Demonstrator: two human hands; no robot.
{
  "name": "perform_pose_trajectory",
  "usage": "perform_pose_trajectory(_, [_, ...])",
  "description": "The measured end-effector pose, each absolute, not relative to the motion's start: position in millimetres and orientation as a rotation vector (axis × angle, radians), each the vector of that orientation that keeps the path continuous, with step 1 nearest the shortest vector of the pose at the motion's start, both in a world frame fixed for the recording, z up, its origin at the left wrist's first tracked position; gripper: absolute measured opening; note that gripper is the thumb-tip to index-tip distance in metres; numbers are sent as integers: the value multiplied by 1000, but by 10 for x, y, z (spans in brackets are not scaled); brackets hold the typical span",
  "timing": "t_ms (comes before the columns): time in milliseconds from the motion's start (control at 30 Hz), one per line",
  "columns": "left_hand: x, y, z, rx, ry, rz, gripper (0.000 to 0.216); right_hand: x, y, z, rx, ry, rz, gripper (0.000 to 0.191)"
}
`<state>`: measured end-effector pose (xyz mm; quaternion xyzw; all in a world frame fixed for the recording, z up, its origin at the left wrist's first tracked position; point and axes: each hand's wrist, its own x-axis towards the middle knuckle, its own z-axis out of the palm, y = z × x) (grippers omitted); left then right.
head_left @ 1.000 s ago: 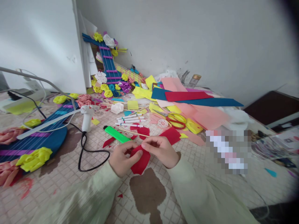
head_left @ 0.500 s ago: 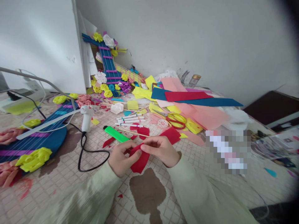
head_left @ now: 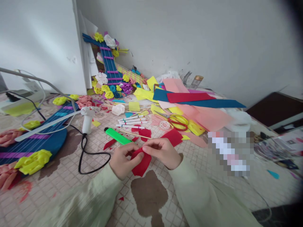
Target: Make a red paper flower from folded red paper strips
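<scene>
Both my hands pinch one piece of red crepe paper [head_left: 142, 164] just above the tiled floor. My left hand [head_left: 121, 160] grips its left side with thumb and fingers closed. My right hand [head_left: 163, 153] pinches its top edge, fingers pressed together. Close behind my hands lie a green highlighter-like tool [head_left: 117, 136], more red paper scraps [head_left: 174, 137] and a thin wooden stick [head_left: 136, 134].
A white glue gun [head_left: 88, 118] with a black cord [head_left: 91, 157] stands at left. Markers [head_left: 132, 121], red-and-yellow scissors [head_left: 176, 121], coloured paper sheets [head_left: 196, 107], and blue guitar-shaped crafts with paper flowers [head_left: 33, 142] lie around. A wall rises behind.
My fingers have shifted slightly on the red paper, working its top edge; the view has barely moved.
</scene>
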<state>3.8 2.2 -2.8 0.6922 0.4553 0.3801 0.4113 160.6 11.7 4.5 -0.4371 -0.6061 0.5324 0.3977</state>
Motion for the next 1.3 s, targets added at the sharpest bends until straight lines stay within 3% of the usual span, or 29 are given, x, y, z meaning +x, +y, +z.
perform_pose_trajectory(600, [31, 34, -43, 1744, 1087, 1016, 22, 1602, 132, 35, -1074, -1501, 1328, 10])
perform_pose_trajectory(1033, [24, 40, 3, 1679, 1193, 1133, 21, 1627, 155, 37, -1154, -1377, 1263, 16])
perform_pose_trajectory(1300, [61, 17, -32, 1499, 1096, 938, 26, 1593, 129, 37, -1138, -1384, 1250, 13])
